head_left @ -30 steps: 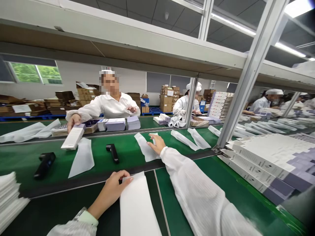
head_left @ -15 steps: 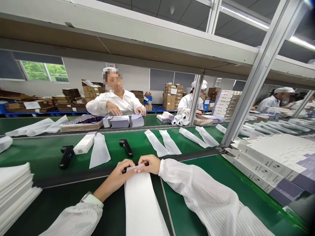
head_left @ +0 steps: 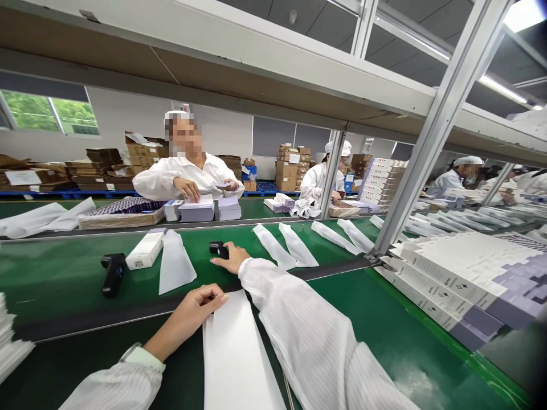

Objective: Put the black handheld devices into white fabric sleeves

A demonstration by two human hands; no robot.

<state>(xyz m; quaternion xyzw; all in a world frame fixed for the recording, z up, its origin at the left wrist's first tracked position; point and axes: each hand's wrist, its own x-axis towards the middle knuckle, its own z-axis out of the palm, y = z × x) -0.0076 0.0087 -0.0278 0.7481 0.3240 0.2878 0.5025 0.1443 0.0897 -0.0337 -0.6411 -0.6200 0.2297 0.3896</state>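
My left hand (head_left: 197, 310) pinches the upper left corner of a long white strip of thin sheet (head_left: 239, 353), which lies in front of me with another layer under it. Stretched forward over the green belt, my right hand (head_left: 234, 257) has its thumb and fingers around a small black gun-shaped device (head_left: 217, 249); the palm hides its handle. A second black gun-shaped device (head_left: 113, 275) lies farther left, beside a white box (head_left: 146, 249) and a loose white sleeve (head_left: 176, 265).
More white sleeves (head_left: 273, 246) lie along the belt. Stacked white-and-purple boxes (head_left: 444, 285) stand at right, next to a slanting metal post (head_left: 421, 148). A shelf (head_left: 239, 74) crosses overhead. Opposite, a co-worker (head_left: 188, 173) handles stacks of cards (head_left: 196, 212). A white sheet pile (head_left: 12, 347) sits at left.
My right hand has let go of the strip's top edge and moved forward onto the black device. My left hand stays at the strip's corner. The view has shifted right.
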